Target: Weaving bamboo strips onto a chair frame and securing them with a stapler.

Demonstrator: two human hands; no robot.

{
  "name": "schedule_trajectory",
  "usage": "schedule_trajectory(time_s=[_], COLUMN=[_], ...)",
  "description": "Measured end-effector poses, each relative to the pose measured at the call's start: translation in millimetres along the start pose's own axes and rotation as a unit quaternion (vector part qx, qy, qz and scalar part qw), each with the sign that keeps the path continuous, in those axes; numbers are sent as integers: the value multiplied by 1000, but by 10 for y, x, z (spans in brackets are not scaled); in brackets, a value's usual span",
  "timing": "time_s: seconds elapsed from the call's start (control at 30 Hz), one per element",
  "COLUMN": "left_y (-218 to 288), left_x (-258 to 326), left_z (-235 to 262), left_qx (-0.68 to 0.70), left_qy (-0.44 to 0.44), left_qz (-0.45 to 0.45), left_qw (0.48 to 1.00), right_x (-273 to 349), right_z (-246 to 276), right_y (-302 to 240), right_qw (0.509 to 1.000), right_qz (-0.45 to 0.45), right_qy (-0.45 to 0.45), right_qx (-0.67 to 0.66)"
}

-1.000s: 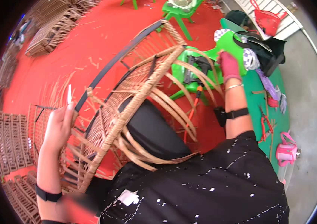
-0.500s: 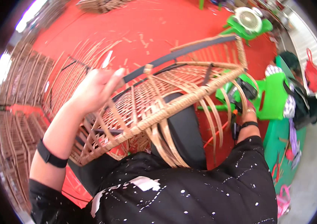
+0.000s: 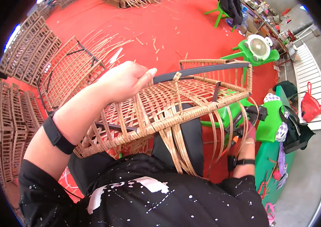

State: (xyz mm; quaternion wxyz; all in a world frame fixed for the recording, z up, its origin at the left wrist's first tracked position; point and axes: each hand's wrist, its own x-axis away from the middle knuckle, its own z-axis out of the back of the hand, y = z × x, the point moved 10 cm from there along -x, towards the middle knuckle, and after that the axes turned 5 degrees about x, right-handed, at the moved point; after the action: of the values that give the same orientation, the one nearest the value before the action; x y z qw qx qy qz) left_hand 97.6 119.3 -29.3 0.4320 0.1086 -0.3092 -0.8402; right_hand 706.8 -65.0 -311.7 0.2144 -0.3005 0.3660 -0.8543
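Observation:
A half-woven rattan-style basket panel (image 3: 160, 120) lies across my lap, with a dark flat bar (image 3: 202, 71) along its far edge. My left hand (image 3: 127, 80) is closed on that bar near its left end. Loose woven strips hang from the near rim over my thigh. At the right, behind some of these strips, my right hand (image 3: 246, 133) is at the handle of a black nail gun (image 3: 240, 120) with an orange fitting and a red hose. The fingers are partly hidden, but they look wrapped around it. The gun is beside a green stool (image 3: 268, 126).
Stacked woven panels (image 3: 20, 109) stand at the left, with another panel (image 3: 67, 73) nearby. A white fan (image 3: 259, 47) sits on a green stool beyond. At the right are a red bag (image 3: 312, 102) and a green bench (image 3: 264, 162) with tools. Cut strips litter the red floor.
The view has tilted and turned, so the scene sits lower on the right. My left hand still grips the bar; my right hand remains at the nail gun.

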Motion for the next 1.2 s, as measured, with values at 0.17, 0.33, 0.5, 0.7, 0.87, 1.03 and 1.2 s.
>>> schedule_trajectory(time_s=[0.17,0.33,0.5,0.7,0.87,1.03,1.2], left_y=[-43,-65,-91,-79,-33,-59,-39], left_x=[86,22,73,67,106,88,89], left_z=[7,-39,19,8,41,22,24], left_qx=[-6,15,22,53,48,45,26], left_qy=[-9,12,41,24,16,28,16], left_qz=[13,-20,-49,-31,-35,-47,-38], left_qw=[1000,1000,998,998,998,997,999], right_x=[1686,2824,3758,4040,4073,4055,4081], right_z=[484,552,-250,-1205,-1492,-1512,-1569], right_y=[-1582,-2727,-3398,-3501,-3496,-3413,-3452], right_qw=[948,907,920,908,899,903,886], right_qz=[214,345,356,282,277,285,322], right_qy=[119,15,-148,-296,-306,-282,-290], right_qx=[-202,-242,-71,89,148,154,163])
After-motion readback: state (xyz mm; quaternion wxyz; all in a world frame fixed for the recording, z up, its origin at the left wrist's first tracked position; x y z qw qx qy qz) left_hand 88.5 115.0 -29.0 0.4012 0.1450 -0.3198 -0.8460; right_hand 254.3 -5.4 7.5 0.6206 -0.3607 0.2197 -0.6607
